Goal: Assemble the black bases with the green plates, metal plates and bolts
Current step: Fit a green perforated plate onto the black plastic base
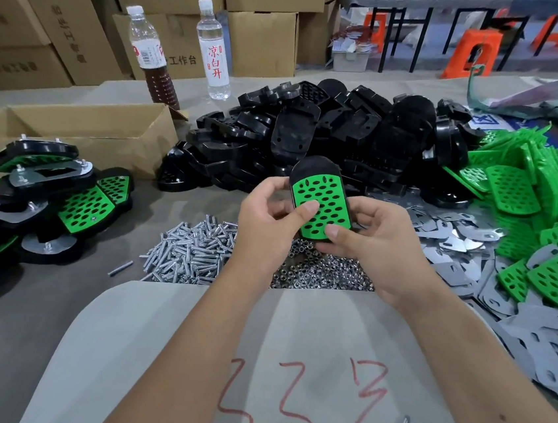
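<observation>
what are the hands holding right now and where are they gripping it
Both hands hold one black plastic base with a perforated green plate on it. The left hand grips its left edge, the right hand its lower right; both thumbs press the plate.

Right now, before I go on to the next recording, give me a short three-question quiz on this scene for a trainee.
1. True or false: both hands hold the black base with a green plate laid on it.
2. Which pile lies nearest below the hands? A) bolts and nuts B) bottles C) cardboard boxes
3. On which side of the table do the finished pieces lie, from the person's own view?

Key
1. True: the left hand and the right hand grip it from either side, thumbs pressed on the green plate.
2. A.
3. The left, in front of an open cardboard box; loose green plates and metal plates lie on the right.
</observation>
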Motion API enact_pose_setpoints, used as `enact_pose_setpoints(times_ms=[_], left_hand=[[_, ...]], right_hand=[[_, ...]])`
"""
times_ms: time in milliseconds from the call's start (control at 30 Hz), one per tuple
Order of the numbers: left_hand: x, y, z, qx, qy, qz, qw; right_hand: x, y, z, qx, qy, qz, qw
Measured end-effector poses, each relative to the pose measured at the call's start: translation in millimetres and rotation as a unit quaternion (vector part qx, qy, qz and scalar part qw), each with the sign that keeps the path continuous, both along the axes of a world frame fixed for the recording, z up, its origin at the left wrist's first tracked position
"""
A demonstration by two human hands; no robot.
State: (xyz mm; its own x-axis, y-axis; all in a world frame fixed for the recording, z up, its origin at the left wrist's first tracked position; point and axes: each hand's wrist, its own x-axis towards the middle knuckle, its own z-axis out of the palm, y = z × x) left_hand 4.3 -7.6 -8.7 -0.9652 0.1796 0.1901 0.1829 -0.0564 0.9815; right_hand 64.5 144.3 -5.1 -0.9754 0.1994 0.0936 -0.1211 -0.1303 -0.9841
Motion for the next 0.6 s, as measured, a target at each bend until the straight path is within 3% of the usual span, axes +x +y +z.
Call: enact_pose_setpoints(times_ms=[600], left_hand=[[-0.2,-3.7,8.4,0.130,-0.147,-0.002,0.980]], right_hand=[[2.5,-9.0,1.2,-0.001,0.018,0.046,0.999]])
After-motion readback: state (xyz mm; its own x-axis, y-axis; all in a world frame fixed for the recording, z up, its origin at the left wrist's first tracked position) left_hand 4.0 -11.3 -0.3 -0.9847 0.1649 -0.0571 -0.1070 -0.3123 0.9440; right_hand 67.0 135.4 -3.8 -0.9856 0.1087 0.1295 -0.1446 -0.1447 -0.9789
